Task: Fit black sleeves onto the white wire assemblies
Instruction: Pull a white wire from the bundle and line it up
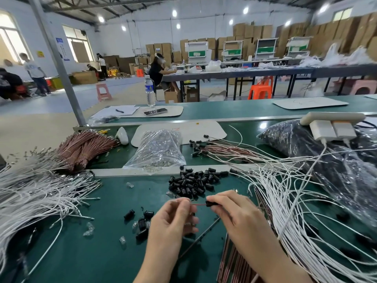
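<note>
Just on the near side of the pile of black sleeves (pixel 192 181) on the green bench (pixel 102 252), the right hand (pixel 236 215) pinches one black sleeve (pixel 211 203). A thin reddish wire (pixel 199 204) runs from it to the left hand (pixel 173 219), whose fingertips pinch it. Heaps of white wire assemblies (pixel 40 193) flank the pile.

1. left hand (pixel 175 218): bare forearm in from bottom centre, back of hand toward camera, thumb and forefinger pinching thin wire (pixel 199 204).
2. right hand (pixel 234 213): forearm in from lower right, fingers curled, fingertips pinching black sleeve (pixel 211 203).
Hands near, apart.
</note>
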Available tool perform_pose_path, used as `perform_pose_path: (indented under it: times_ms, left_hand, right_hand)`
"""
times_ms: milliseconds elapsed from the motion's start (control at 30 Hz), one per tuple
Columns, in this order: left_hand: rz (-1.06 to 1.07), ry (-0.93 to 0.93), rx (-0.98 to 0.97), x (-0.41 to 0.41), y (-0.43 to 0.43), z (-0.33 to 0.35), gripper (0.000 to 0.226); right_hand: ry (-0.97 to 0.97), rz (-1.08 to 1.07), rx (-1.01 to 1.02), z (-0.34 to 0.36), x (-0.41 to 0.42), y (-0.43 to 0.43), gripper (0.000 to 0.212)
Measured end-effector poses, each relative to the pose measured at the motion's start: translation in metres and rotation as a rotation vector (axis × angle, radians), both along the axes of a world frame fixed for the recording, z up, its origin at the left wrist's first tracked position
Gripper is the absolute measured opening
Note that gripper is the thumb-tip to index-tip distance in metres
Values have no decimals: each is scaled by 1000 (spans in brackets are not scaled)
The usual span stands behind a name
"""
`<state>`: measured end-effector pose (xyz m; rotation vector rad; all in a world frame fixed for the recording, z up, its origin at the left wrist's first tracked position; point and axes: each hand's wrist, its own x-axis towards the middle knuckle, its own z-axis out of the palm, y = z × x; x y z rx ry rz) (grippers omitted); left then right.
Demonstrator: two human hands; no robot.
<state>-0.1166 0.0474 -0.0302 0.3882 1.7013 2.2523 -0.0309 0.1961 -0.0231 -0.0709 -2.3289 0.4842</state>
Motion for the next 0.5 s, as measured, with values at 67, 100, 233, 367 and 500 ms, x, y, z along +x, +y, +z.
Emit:
perform_pose_path:
  times_ms: [67, 100, 233, 367, 500]
  left_hand:
    - [-76, 42, -25, 7, 3, 1, 21]
    - [-77, 49, -22, 8, 3, 2, 21]
    - [7, -26, 32, 0, -3, 2, 29]
    - [-88, 16, 13, 8, -3, 2, 23]
    - [-80, 30, 9, 13, -4, 1, 26]
  right_hand:
    - [-18, 31, 5, 0, 0, -4, 29]
    - [-13, 37, 16, 0, 0, -5, 28]
    - [45, 23, 42, 2, 0, -2, 26]
    - [58, 86, 70, 2, 1, -7, 23]
    - [131, -10, 128, 5, 3, 1, 24]
